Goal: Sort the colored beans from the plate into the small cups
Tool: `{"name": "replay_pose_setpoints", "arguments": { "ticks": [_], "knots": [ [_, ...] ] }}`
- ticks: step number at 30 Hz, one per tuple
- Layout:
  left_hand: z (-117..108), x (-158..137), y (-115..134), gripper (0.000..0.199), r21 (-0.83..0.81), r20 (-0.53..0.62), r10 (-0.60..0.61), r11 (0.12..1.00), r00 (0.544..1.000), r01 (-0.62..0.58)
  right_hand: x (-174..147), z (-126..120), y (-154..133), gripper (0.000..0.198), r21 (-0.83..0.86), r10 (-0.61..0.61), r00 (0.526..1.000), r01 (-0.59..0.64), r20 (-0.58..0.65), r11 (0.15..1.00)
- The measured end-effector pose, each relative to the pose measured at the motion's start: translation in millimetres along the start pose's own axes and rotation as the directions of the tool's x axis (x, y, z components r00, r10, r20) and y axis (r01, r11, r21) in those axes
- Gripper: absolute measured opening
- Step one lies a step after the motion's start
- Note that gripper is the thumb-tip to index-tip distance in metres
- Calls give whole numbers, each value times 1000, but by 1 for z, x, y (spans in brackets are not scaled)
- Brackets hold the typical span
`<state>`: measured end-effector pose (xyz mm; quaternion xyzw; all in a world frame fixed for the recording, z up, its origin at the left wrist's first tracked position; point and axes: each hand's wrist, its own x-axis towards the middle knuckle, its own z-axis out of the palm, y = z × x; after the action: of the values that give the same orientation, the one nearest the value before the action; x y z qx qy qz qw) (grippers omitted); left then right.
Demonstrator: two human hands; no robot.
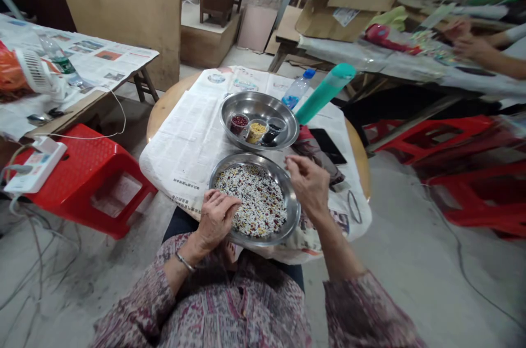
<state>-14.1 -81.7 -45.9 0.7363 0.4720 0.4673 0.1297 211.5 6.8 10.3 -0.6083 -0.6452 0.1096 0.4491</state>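
Observation:
A steel bowl (296, 215) in front of me holds mixed white grains with red, black and yellow beans (255, 200). Over its left rim is my left hand (217, 216), fingers curled together with the thumb against them. My right hand (307, 181) is raised at the bowl's right edge, thumb and fingertips pinched. Whatever either hand holds is too small or hidden to make out. Just behind, a second steel bowl (263, 101) contains three clear cups: one of red beans (239, 124), one of yellow beans (257, 131) and one of black beans (273, 132).
Newspaper (184, 134) covers the round table. Behind the bowls stand a plastic bottle (298, 89) and a green cylinder (326, 93). A dark phone-like slab (327, 145) and crumpled cloth (314, 153) lie right. A red stool (94, 172) holds a power strip (36, 164). Another person's hands (468, 41) are far right.

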Motion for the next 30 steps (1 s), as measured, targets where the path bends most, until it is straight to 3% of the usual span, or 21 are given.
{"name": "replay_pose_setpoints", "arguments": {
  "ticks": [4,8,11,15,18,21,25,28,30],
  "knots": [
    [-11,14,4,14,17,2,50,999,999,-50,-69,-12,18,19,-64,-138,990,135,-31,989],
    [-23,66,-2,13,74,-10,142,987,990,-141,-112,-7,29,16,-13,-189,981,189,-31,982],
    [-22,126,-17,11,160,-3,176,972,984,-173,-126,2,34,16,42,-169,981,174,-93,984],
    [-1,205,-45,12,220,40,153,963,987,-158,-128,10,38,16,53,-200,971,208,-134,977],
    [16,238,-64,19,251,81,69,964,994,-88,-127,11,40,15,46,-230,962,239,-147,970],
    [23,234,-69,28,233,61,64,970,996,-76,-127,11,39,15,50,-236,958,247,-162,968],
    [5,183,-55,15,238,98,154,956,983,-174,-127,10,36,15,65,-226,957,241,-181,968],
    [-21,137,-38,14,278,303,164,927,939,-252,-127,9,35,15,68,-205,961,221,-183,973],
    [-38,113,-28,14,283,470,132,914,873,-291,-127,9,35,15,73,-191,966,206,-173,976]
  ]
}}
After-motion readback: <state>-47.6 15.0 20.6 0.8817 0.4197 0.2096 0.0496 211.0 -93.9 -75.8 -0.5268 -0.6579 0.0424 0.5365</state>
